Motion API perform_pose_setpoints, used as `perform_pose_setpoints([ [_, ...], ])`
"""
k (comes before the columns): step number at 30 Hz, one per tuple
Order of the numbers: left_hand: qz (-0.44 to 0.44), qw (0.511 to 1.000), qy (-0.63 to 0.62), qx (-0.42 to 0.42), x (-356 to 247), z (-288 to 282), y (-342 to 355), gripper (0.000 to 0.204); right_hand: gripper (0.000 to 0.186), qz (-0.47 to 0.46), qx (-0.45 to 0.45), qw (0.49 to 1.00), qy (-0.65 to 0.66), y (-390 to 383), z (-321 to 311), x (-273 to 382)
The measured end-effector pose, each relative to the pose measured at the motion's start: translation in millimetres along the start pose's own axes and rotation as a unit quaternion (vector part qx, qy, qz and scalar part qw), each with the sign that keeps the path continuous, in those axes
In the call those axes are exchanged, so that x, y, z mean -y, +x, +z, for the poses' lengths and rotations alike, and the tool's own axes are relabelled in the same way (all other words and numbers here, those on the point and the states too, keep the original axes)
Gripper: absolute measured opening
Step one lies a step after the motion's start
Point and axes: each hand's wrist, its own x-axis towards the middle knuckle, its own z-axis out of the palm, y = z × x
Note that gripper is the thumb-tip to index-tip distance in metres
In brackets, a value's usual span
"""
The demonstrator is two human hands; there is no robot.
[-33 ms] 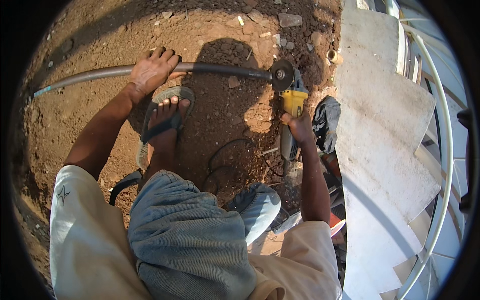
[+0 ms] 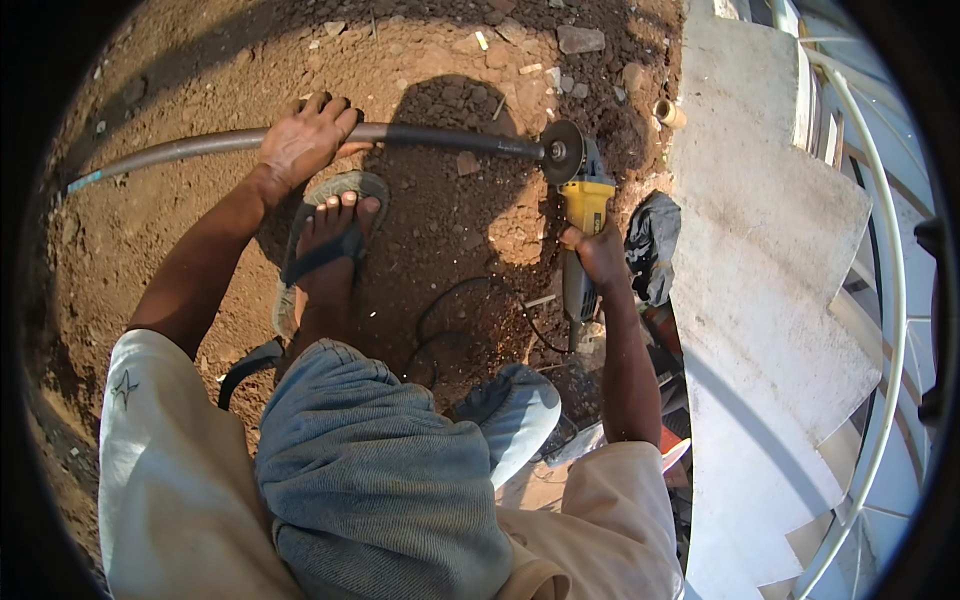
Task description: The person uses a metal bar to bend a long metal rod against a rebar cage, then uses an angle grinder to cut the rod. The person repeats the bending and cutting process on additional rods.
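A long, dark metal pipe runs across the dirt from the far left, curved by the lens. My left hand is closed over it, just beyond my sandaled foot. At the pipe's right end, the disc of a yellow and grey angle grinder is against or very close to the metal; exact contact cannot be made out. My right hand is wrapped round the grinder's body. Orange specks, apparently sparks, scatter below it. A black cord curls on the ground near the grinder's rear end.
Pale, jagged-edged slabs lie along the right, beside a curved white rail. A crumpled black bag lies right of the grinder. Stones and a short tan tube are beyond it.
The grinder's disc has shifted very slightly left, and the cord has moved a little. My left hand and the pipe stay where they were.
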Motion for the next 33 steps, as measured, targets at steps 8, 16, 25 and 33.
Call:
perform_pose_setpoints([
  [8,0.003,0.999,0.017,-0.051,4.5,10.6,0.3,0.039,0.055,-0.009,0.024,0.991,0.128,-22.7,10.6,-23.0],
  [16,-0.072,0.988,-0.093,-0.103,-9.8,-7.1,-1.8,0.037,0.050,0.019,-0.080,0.979,0.188,-45.8,0.8,-25.9],
  [25,-0.076,0.992,-0.076,-0.066,-13.4,-8.9,8.6,0.038,0.066,0.030,-0.094,0.992,0.083,-44.2,21.7,-14.2],
  [33,-0.083,0.994,-0.056,-0.051,-11.8,-2.0,6.4,0.038,0.063,0.072,-0.078,0.993,-0.050,-51.0,35.2,5.9],
])
